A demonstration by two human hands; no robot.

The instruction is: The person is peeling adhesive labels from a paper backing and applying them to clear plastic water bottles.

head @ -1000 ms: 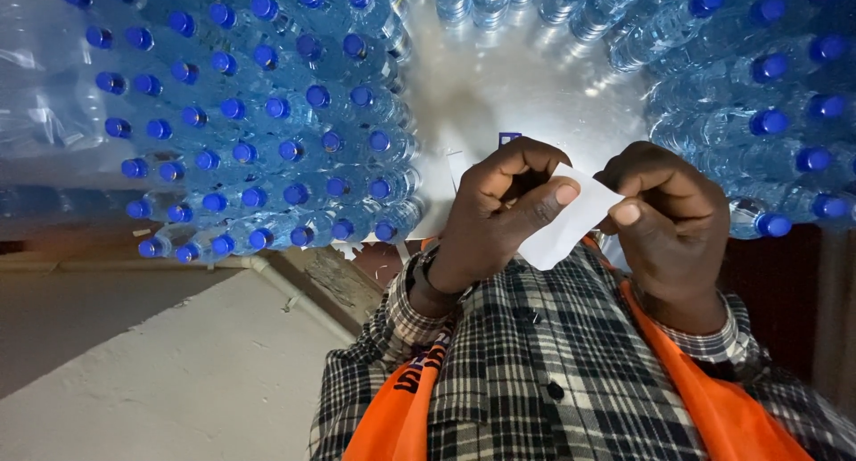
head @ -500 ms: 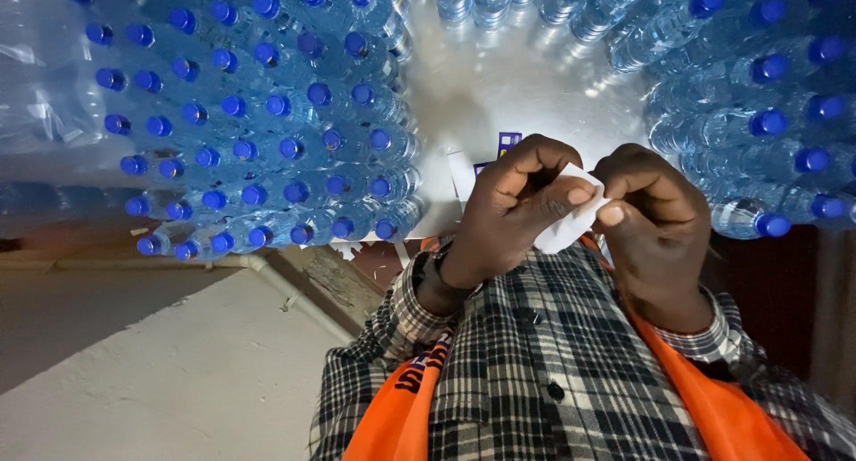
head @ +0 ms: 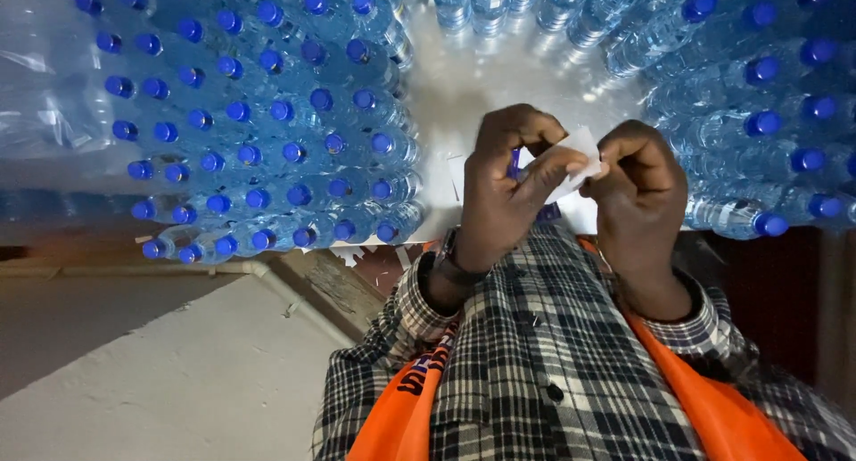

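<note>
Both hands pinched a small white paper slip [head: 578, 158] between them, left hand [head: 504, 189] and right hand [head: 637, 193] in tight grip; blue-capped water bottles [head: 267, 113] stood just beyond.

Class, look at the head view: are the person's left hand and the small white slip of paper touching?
Touching. The head view shows the left hand pinching the white paper slip between thumb and fingers, with the right hand gripping its other edge.

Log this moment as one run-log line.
left hand: pinches white paper slip | right hand: pinches same slip | surroundings: blue-capped water bottles around white table
</note>
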